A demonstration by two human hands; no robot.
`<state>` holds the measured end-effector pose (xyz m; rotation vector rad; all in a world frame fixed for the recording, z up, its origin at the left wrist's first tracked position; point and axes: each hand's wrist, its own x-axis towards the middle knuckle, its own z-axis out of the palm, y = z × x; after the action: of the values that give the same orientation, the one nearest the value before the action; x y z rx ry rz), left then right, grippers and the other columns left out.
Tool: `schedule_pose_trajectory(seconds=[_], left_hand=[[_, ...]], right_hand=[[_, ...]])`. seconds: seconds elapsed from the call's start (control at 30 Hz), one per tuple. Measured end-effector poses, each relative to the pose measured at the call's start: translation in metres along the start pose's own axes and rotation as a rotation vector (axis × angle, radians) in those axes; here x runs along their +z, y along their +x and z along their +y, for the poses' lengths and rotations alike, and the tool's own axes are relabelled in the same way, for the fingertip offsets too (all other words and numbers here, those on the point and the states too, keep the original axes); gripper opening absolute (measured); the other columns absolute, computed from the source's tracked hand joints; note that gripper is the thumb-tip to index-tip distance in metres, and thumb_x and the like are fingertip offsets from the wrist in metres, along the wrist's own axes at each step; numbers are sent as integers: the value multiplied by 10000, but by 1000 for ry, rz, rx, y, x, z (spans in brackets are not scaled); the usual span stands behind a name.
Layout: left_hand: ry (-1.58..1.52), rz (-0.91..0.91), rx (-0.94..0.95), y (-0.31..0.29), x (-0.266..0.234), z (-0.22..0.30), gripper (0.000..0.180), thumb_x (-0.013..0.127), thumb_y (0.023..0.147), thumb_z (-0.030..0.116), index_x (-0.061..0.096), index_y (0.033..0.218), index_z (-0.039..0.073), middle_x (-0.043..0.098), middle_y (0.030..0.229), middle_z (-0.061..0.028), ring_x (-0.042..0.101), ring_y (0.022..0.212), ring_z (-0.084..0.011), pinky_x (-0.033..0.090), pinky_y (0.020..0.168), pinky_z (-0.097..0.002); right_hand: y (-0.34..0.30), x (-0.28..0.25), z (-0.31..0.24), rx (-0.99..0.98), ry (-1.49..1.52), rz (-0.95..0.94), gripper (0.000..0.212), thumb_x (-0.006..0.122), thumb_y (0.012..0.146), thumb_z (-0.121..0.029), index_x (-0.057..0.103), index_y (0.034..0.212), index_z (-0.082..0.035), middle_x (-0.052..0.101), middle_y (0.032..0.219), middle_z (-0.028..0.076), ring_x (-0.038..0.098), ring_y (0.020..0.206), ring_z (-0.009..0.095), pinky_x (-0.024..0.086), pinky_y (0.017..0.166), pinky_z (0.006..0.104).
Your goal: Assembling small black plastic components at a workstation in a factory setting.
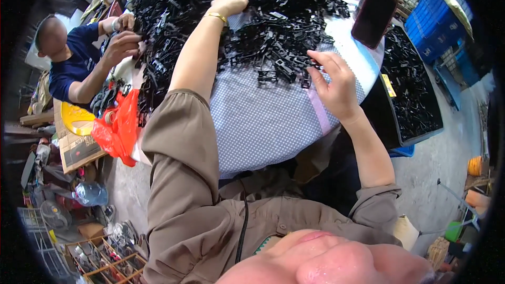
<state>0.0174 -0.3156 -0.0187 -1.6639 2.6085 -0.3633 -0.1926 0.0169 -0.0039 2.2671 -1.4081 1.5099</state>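
A large heap of small black plastic parts (189, 0), like clips with slots and holes, covers the far half of the table. My left hand (230, 3), with a gold bracelet (216, 17) at the wrist, reaches far into the heap. Its fingers are curled down among the parts, and what they hold is hidden. At the heap's right edge, my right hand (336, 84) pinches a small black plastic part (314, 64) between thumb and fingers. Just left of that hand, a few loose black parts (267, 77) lie on the dotted cloth (258, 126).
A phone (374, 17) stands propped at the table's right. Beyond that edge sits a black bin (407, 84) full of similar parts, near a blue crate (434, 21). On the left, a co-worker (79, 63) handles parts beside a red plastic bag (123, 129).
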Motion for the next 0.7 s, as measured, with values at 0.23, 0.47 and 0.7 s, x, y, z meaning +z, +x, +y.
schedule_pose_trajectory(seconds=[0.23,0.47,0.7], left_hand=[[-194,64,78,-83,-56,60,425,458,782,276,542,1108,17,534,1121,-208,475,1094,-317,336,933,-429],[-204,-45,168,-124,-71,71,282,554,709,110,622,973,38,617,928,-173,590,897,-319,470,796,-384],[-224,322,92,-131,-62,68,174,557,685,79,645,820,14,616,782,-199,603,788,-328,498,740,-369]], right_hand=[[-5,-6,1,-6,-7,-33,279,630,737,-8,598,1012,-40,595,894,100,581,772,228,473,616,285],[-3,-7,3,-82,-113,17,279,635,728,1,607,1003,-40,600,903,94,560,773,214,469,614,265],[-10,-7,2,170,313,103,241,576,783,42,568,1021,7,572,888,67,568,792,109,481,700,218]])
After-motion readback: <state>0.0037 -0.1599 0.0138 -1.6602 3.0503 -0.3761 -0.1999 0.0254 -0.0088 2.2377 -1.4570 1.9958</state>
